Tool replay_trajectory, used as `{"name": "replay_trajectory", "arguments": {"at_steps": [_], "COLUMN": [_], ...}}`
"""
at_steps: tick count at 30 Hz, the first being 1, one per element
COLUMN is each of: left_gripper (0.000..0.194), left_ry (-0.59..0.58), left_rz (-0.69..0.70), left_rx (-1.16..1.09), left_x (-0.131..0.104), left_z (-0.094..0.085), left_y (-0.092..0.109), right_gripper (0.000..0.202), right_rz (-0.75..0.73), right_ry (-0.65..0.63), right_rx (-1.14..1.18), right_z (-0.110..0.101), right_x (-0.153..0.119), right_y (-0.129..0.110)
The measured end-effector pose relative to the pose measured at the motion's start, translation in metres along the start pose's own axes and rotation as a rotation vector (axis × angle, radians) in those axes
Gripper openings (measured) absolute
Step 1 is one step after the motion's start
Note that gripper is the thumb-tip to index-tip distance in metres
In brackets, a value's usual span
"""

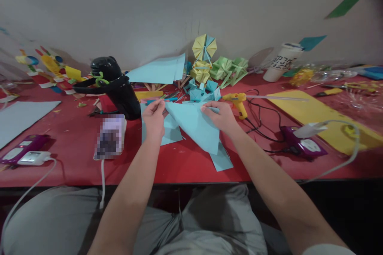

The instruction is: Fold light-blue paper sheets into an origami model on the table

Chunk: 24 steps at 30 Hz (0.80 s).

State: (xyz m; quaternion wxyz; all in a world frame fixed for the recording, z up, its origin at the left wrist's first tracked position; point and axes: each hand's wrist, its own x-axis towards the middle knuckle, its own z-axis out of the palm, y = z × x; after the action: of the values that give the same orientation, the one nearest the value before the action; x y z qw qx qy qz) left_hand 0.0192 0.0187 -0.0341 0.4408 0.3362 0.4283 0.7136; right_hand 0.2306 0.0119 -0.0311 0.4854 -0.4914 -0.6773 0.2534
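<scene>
With my left hand [154,118] and right hand [220,116] I pinch the upper edge of a thin, matte, light-blue paper sheet [194,121] over the smooth red tabletop [179,169], near a faceted yellow paper ball [201,72].

The light is soft, the edges warped.

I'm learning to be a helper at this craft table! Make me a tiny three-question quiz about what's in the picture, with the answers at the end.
1. True or false: the yellow glue gun is to the right of the black bottle.
2. Fill in the blank: the right hand is holding light blue ____.
3. What colour is the table?
A) green
B) red
C) white

Key:
1. True.
2. Paper.
3. B, red.
</scene>
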Motion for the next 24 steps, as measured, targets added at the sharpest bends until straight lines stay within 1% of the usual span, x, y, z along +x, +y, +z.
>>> {"name": "replay_trajectory", "arguments": {"at_steps": [2, 3, 5, 6, 7, 8, 9, 12, 15, 17, 21, 22, 24], "left_gripper": [0.027, 0.029, 0.033, 0.035, 0.036, 0.034, 0.033, 0.033, 0.032, 0.033, 0.029, 0.029, 0.027], "left_ry": [-0.051, -0.102, -0.245, -0.312, -0.355, -0.371, -0.362, -0.284, -0.245, -0.268, -0.411, -0.426, -0.403], "left_rz": [-0.058, -0.118, -0.257, -0.311, -0.339, -0.344, -0.339, -0.278, -0.238, -0.235, -0.217, -0.209, -0.194], "left_rx": [0.000, 0.008, 0.050, 0.081, 0.110, 0.129, 0.137, 0.162, 0.220, 0.225, 0.201, 0.203, 0.208], "left_x": [-0.002, -0.003, -0.006, -0.008, -0.010, -0.011, -0.012, -0.014, -0.015, -0.017, -0.019, -0.020, -0.019], "left_z": [0.001, 0.001, 0.003, 0.004, 0.005, 0.005, 0.006, 0.007, 0.008, 0.010, 0.011, 0.011, 0.010], "left_y": [0.002, 0.003, 0.003, 0.003, 0.002, 0.001, 0.000, -0.001, 0.001, 0.001, -0.002, -0.003, -0.006], "right_gripper": [0.025, 0.025, 0.026, 0.027, 0.027, 0.028, 0.028, 0.028, 0.028, 0.027, 0.028, 0.028, 0.028], "right_rz": [0.004, 0.009, 0.028, 0.040, 0.049, 0.053, 0.052, 0.028, 0.007, 0.014, 0.050, 0.048, 0.033], "right_ry": [0.024, 0.045, 0.092, 0.113, 0.130, 0.143, 0.151, 0.162, 0.183, 0.205, 0.248, 0.256, 0.260], "right_rx": [-0.002, -0.002, 0.007, 0.012, 0.014, 0.015, 0.014, 0.014, 0.011, 0.003, -0.017, -0.019, -0.011], "right_z": [0.000, -0.001, -0.001, -0.001, -0.001, -0.001, 0.000, 0.001, 0.002, 0.001, 0.000, 0.000, 0.000], "right_x": [0.001, 0.001, 0.002, 0.002, 0.002, 0.002, 0.002, 0.002, 0.001, 0.001, 0.002, 0.002, 0.002], "right_y": [0.000, 0.001, 0.002, 0.002, 0.002, 0.002, 0.001, -0.002, -0.004, -0.003, -0.001, -0.001, -0.001]}}
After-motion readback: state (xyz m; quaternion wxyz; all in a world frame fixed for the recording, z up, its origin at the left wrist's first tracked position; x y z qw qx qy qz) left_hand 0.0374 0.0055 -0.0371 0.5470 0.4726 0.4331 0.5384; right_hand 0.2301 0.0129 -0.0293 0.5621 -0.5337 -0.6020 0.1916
